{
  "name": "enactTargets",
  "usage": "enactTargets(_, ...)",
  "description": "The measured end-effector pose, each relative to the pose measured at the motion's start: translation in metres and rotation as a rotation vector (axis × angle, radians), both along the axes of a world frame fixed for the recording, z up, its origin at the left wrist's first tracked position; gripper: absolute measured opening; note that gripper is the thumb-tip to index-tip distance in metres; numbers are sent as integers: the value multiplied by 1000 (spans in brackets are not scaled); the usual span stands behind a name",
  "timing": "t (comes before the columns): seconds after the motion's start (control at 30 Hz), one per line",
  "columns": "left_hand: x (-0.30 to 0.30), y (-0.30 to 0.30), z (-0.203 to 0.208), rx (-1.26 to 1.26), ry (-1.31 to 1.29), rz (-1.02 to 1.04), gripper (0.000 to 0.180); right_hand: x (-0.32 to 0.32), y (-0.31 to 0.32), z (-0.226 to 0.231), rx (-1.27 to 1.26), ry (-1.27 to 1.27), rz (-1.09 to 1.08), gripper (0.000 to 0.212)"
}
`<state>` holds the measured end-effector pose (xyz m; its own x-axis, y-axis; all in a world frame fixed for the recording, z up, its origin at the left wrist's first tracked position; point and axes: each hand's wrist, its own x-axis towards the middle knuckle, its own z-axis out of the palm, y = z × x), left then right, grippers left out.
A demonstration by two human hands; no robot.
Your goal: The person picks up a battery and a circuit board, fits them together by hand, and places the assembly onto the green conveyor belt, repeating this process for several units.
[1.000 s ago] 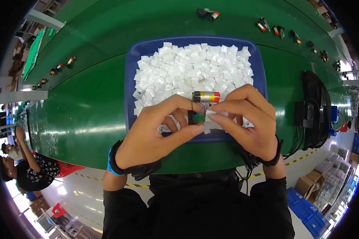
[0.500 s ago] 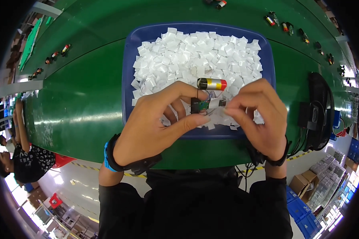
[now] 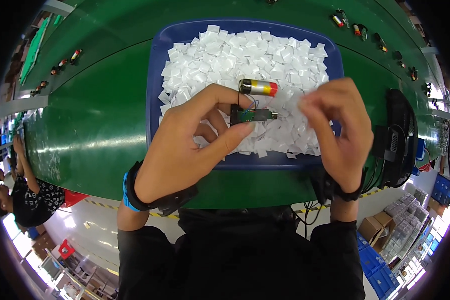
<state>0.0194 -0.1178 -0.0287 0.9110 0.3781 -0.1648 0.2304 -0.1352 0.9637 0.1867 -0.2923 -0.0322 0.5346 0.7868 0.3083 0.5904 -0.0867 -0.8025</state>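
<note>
My left hand (image 3: 185, 135) pinches a small green circuit board (image 3: 255, 115) between thumb and fingers, over a blue tray (image 3: 155, 85) heaped with white paper squares (image 3: 245, 55). A dark block sits at the board's left end, and a small metal connector shows at its right end. Thin wires run from the board to a cylindrical battery (image 3: 259, 87) with black, silver, yellow and red bands, just above my left fingertips. My right hand (image 3: 340, 130) is apart from the board, at the tray's right side. Its thumb and fingers are pinched together and somewhat blurred; what they hold cannot be made out.
Boards with batteries (image 3: 357, 30) lie at the far right of the green table (image 3: 100, 120), and more batteries (image 3: 75, 55) at the far left. A black case (image 3: 402, 140) with cables stands right of the tray. A person (image 3: 35, 200) sits at the left.
My right hand has moved away from the board, up and to the right. A pale strip seen over the board earlier is gone from it. My left hand shifted slightly up and left.
</note>
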Motion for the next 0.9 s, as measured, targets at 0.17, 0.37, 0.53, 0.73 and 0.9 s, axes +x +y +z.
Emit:
enactTargets(0.17,1,-4,-2,73,-52,-95,20,-14,9,5,-38,162,49,30)
enactTargets(0.37,3,-14,-9,454,-196,-135,18,-14,4,2,-62,196,194,34)
enactTargets(0.53,3,-15,-5,422,-175,-86,17,-12,2,-1,47,203,255,34)
enactTargets(0.73,3,-23,-11,248,-213,-45,19,-14,3,-4,83,108,285,33)
enactTargets(0.9,0,-11,-7,133,-68,-221,25,-6,1,-6,98,16,254,33)
